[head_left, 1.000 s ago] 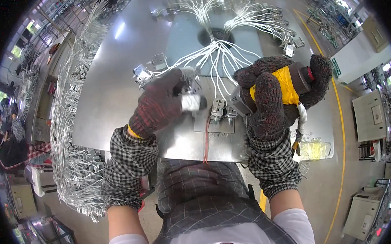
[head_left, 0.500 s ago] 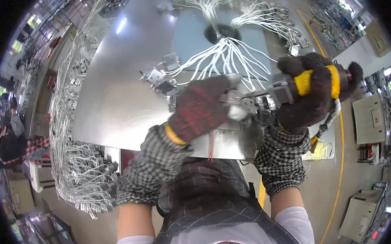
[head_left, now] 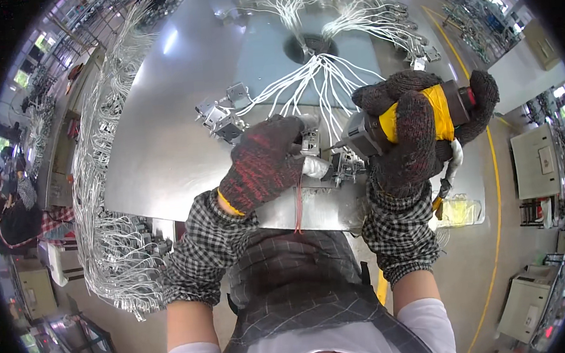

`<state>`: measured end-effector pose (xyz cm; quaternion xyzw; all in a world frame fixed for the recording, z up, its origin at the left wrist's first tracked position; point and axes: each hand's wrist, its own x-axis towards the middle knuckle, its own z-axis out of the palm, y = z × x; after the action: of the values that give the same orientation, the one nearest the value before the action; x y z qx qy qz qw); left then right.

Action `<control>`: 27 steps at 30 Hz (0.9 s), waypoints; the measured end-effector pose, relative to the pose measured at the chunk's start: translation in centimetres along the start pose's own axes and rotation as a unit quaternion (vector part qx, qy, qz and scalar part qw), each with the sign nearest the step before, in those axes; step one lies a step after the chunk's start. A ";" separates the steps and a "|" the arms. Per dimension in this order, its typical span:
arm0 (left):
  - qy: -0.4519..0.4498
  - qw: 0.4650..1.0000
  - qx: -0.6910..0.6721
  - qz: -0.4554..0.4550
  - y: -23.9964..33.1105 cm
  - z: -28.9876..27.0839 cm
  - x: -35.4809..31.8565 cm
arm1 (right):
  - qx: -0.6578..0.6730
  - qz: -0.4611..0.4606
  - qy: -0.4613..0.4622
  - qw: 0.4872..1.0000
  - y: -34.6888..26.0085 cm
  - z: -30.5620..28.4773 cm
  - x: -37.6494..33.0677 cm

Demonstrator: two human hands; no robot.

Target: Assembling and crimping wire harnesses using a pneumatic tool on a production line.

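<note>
Since half a second ago, both hands have dropped to the worktable's (head_left: 164, 151) near edge. Left hand (head_left: 265, 164) pinches a small metal connector (head_left: 311, 142); right hand (head_left: 416, 136) clamps the yellow power screwdriver (head_left: 364, 132), bit aimed at it. Likely fastening; next needs steady alignment.

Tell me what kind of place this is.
Probably a factory floor for wire-harness or electrical assembly. White wire bundles with connectors fan across a metal worktable, the right hand holds a yellow power screwdriver, and yellow lane lines mark the floor.
</note>
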<state>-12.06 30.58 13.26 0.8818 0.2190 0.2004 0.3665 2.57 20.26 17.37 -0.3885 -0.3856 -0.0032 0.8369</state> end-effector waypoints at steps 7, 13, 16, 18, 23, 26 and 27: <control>-0.019 0.993 0.111 0.037 -1.0 0.7 0.1 | -0.005 -0.004 -0.043 0.999 0.4 -0.2 -0.6; 0.030 0.989 0.116 0.085 -1.0 0.8 -0.2 | -0.038 -0.024 -0.107 0.993 0.2 -0.8 -0.1; 0.032 0.997 0.041 0.056 -0.5 0.5 -0.2 | -0.089 -0.125 -0.162 0.975 0.0 -0.8 1.7; -0.017 0.999 0.031 -0.006 -0.3 0.3 -0.1 | 0.079 0.007 -0.102 0.992 -0.3 -0.4 0.8; -0.031 0.996 0.077 0.036 -0.4 0.4 0.1 | 0.036 0.001 0.017 0.999 -0.3 0.9 -0.6; -0.031 0.993 0.109 0.038 -0.1 0.5 0.3 | 0.035 -0.016 -0.048 0.998 -0.3 1.1 -0.8; -0.040 0.990 0.133 0.027 0.0 0.4 0.3 | 0.051 -0.024 -0.071 0.996 -0.2 1.1 -0.9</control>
<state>-11.61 30.48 13.08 0.9357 0.2050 0.1443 0.2484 1.17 20.60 17.40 -0.3351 -0.4528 0.0242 0.8259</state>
